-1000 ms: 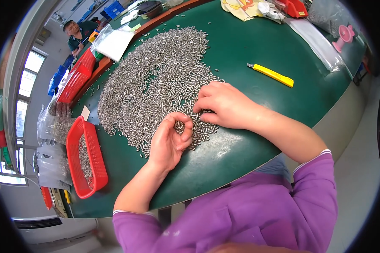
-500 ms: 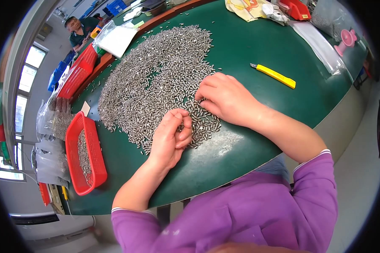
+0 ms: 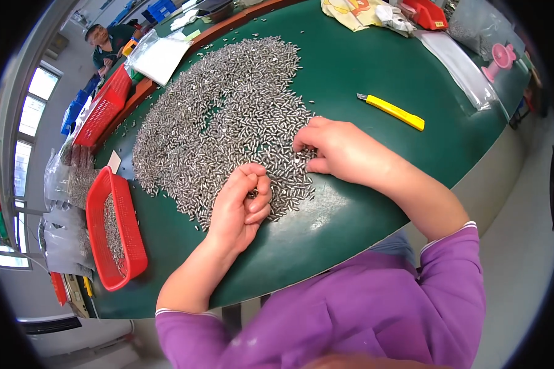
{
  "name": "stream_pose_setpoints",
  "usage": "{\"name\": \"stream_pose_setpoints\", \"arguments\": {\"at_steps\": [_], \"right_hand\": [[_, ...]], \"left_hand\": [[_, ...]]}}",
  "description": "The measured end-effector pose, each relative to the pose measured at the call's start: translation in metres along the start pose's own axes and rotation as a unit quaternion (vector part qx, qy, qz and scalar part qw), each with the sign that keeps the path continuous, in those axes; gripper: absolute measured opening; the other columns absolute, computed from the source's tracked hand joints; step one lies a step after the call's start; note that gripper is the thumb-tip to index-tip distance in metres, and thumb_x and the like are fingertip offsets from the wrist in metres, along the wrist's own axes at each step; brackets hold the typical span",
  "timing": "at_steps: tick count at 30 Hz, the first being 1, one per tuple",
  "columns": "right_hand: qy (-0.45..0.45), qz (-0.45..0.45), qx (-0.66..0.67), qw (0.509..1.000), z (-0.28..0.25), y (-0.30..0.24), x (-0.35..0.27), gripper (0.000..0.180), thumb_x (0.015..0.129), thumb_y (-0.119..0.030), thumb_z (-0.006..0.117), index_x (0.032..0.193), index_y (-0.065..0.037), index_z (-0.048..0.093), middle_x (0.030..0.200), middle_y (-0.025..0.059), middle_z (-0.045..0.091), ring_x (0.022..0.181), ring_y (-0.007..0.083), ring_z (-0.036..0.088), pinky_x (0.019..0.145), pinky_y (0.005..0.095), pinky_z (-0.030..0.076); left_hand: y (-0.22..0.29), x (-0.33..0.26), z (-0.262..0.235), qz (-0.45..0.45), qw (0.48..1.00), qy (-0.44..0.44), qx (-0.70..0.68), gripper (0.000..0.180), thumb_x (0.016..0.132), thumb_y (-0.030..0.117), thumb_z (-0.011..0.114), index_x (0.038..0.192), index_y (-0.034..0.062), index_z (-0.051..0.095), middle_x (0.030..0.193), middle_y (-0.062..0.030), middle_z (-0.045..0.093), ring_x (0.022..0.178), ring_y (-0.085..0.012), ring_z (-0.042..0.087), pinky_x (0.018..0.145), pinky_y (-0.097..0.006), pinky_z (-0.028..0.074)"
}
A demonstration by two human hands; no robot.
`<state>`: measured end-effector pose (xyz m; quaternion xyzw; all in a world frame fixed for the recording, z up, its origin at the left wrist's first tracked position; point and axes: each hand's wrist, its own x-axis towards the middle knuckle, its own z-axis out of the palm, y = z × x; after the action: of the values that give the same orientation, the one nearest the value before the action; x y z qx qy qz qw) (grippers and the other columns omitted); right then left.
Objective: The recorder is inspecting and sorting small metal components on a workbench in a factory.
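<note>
A wide heap of small, shiny metal pins [image 3: 246, 80], pointed or rounded at the ends, is spread over a green tabletop [image 3: 338, 67]. At the heap's near edge my left hand [image 3: 239, 206] is closed, its palm turned inward and fingers curled; what lies inside is hidden. My right hand [image 3: 345, 150] reaches over the heap's right edge. Its fingers bend down to the pins, with the thumb apart from them, and I see nothing held between them.
A red plastic basket [image 3: 141, 252] with more pins stands left, near clear plastic bags [image 3: 64, 237]. Another red basket [image 3: 108, 107] is behind it. A yellow utility knife [image 3: 395, 114] lies right of the heap. Across the table sits a person [image 3: 109, 49].
My right hand's thumb and fingers have spread apart over the pins. My left hand has turned slightly, still curled. The whole view has shifted a little.
</note>
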<state>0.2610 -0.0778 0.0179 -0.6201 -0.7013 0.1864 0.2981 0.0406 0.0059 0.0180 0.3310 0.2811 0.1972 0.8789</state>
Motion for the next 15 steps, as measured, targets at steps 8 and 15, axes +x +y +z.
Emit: {"name": "stream_pose_setpoints", "arguments": {"at_steps": [8,15], "right_hand": [[0.088,-0.084,-0.025,0.992,0.032,0.003,0.017,0.014,0.077,-0.008,0.067,0.09,-0.007,0.063,0.085,0.0087,0.059,0.083,0.0293,0.061,0.072,0.0391,0.05],[0.13,-0.07,0.059,0.987,0.023,0.0,0.021,0.018,0.079,-0.008,0.069,0.097,-0.008,0.067,0.089,0.0059,0.067,0.083,0.022,0.065,0.073,0.0331,0.052]], "left_hand": [[0.0,-0.001,0.002,0.002,1.0,0.015,0.009,0.01,0.096,0.011,0.045,0.103,0.0076,0.051,0.079,-0.0021,0.048,0.052,-0.0053,0.035,0.038,-0.017,0.025],[-0.002,-0.002,0.001,-0.003,1.0,0.007,0.005,0.01,0.096,0.011,0.045,0.103,0.0067,0.051,0.08,-0.003,0.049,0.053,-0.0052,0.035,0.039,-0.017,0.025]]}}
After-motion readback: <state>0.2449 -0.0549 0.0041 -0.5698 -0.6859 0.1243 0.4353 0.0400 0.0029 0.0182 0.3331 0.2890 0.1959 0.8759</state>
